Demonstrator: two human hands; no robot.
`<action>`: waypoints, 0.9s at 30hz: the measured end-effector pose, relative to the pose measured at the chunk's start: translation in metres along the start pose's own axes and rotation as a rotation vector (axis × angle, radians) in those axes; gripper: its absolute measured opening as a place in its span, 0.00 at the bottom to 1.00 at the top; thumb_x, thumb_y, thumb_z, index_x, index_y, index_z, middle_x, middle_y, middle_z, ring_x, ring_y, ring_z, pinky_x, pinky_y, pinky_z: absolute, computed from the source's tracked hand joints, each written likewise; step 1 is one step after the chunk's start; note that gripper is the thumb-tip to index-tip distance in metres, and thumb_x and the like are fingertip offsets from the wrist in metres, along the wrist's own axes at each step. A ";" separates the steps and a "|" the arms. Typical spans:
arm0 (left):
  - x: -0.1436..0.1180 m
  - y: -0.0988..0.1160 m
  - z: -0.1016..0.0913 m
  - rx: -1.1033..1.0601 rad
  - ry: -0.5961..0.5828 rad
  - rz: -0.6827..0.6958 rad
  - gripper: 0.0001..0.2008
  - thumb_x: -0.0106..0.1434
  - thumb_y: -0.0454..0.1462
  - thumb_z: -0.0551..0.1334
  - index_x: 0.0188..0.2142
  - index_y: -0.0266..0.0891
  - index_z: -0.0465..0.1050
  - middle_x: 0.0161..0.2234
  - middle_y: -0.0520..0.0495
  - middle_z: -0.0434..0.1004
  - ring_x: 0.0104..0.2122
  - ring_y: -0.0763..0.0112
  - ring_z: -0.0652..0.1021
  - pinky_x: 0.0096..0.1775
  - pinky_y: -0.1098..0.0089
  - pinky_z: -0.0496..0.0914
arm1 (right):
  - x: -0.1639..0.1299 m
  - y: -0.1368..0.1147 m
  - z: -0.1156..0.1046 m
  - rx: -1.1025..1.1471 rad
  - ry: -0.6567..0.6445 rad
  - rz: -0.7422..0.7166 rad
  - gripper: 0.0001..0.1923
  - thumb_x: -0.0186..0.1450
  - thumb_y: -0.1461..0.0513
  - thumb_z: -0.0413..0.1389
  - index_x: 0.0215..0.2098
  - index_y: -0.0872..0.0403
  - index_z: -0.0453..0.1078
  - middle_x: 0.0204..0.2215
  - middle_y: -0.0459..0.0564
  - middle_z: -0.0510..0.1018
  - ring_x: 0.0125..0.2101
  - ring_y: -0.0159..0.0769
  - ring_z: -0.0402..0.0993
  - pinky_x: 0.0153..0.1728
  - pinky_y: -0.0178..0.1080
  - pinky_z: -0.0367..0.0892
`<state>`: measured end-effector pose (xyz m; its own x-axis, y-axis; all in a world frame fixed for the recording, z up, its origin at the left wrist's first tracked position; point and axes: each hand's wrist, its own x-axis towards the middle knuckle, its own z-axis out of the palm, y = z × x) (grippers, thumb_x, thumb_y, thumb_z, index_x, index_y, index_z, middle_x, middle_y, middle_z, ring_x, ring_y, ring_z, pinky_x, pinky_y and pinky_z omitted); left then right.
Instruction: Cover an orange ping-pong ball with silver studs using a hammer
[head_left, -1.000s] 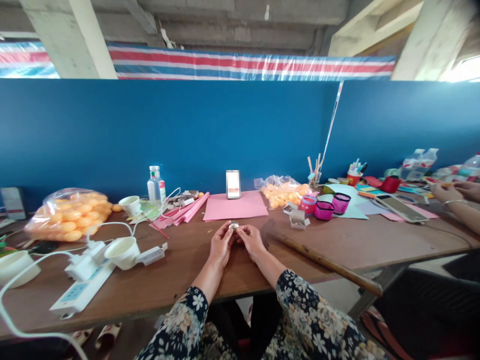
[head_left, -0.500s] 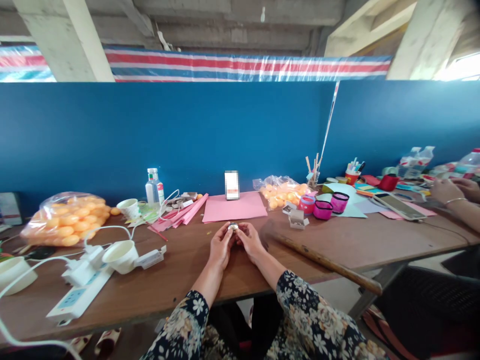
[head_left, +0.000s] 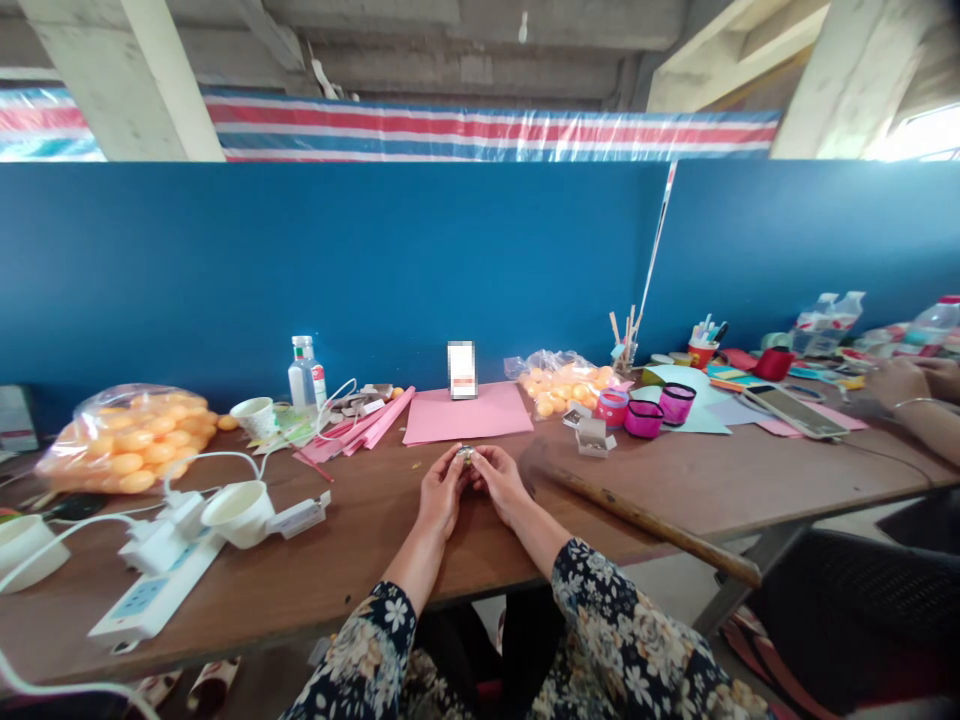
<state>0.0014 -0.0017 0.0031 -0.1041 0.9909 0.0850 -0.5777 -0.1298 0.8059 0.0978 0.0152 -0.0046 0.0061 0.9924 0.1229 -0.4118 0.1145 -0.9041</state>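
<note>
Both of my hands meet above the brown table, just in front of a pink paper stack point(head_left: 469, 415). Between my fingertips is a small shiny silver object point(head_left: 466, 455), too small for me to tell its kind. My left hand point(head_left: 441, 487) grips it from the left, thumb on top. From the other side, my right hand point(head_left: 496, 478) pinches it in the same way. The undersides of the fingers are hidden. A wooden stick point(head_left: 652, 522) lies to the right of my right forearm.
Bags of orange balls point(head_left: 142, 440) stand left and right of the paper. A white power strip point(head_left: 157, 590) with cables and a paper cup point(head_left: 240, 512) are at left. Small purple bands point(head_left: 645, 418) lie at right, and another person's hands point(head_left: 900, 383) are at the far right.
My hands stay together around the silver object, with at most a slight shift of it between the fingertips. The whole view has moved a little.
</note>
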 end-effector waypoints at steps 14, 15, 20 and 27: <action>-0.001 0.002 -0.003 -0.017 -0.008 0.006 0.17 0.49 0.37 0.65 0.40 0.36 0.70 0.35 0.45 0.77 0.32 0.72 0.76 0.34 0.70 0.69 | -0.003 -0.008 0.001 0.061 -0.071 0.070 0.15 0.47 0.58 0.61 0.32 0.57 0.69 0.23 0.44 0.73 0.17 0.22 0.64 0.18 0.27 0.60; -0.001 0.002 -0.003 -0.019 -0.008 0.006 0.17 0.49 0.37 0.65 0.39 0.36 0.70 0.35 0.45 0.77 0.31 0.71 0.76 0.34 0.69 0.69 | -0.003 -0.008 0.001 0.061 -0.075 0.074 0.15 0.47 0.58 0.61 0.32 0.57 0.69 0.22 0.44 0.73 0.17 0.22 0.64 0.18 0.27 0.60; 0.000 0.002 -0.004 -0.021 -0.012 0.006 0.16 0.49 0.37 0.65 0.38 0.37 0.71 0.34 0.46 0.77 0.30 0.72 0.76 0.34 0.70 0.69 | -0.003 -0.007 0.000 0.062 -0.086 0.085 0.14 0.48 0.58 0.61 0.31 0.57 0.69 0.21 0.43 0.72 0.17 0.22 0.64 0.18 0.27 0.60; -0.001 0.002 -0.002 0.001 -0.032 -0.020 0.18 0.48 0.37 0.66 0.40 0.36 0.70 0.34 0.45 0.77 0.30 0.70 0.76 0.33 0.68 0.69 | -0.002 -0.007 -0.001 0.057 -0.073 0.084 0.14 0.48 0.58 0.61 0.29 0.57 0.68 0.20 0.42 0.70 0.17 0.22 0.63 0.17 0.27 0.59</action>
<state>-0.0016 -0.0033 0.0033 -0.0663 0.9939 0.0880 -0.5784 -0.1102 0.8082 0.1018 0.0120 0.0005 -0.0962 0.9922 0.0794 -0.4590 0.0266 -0.8880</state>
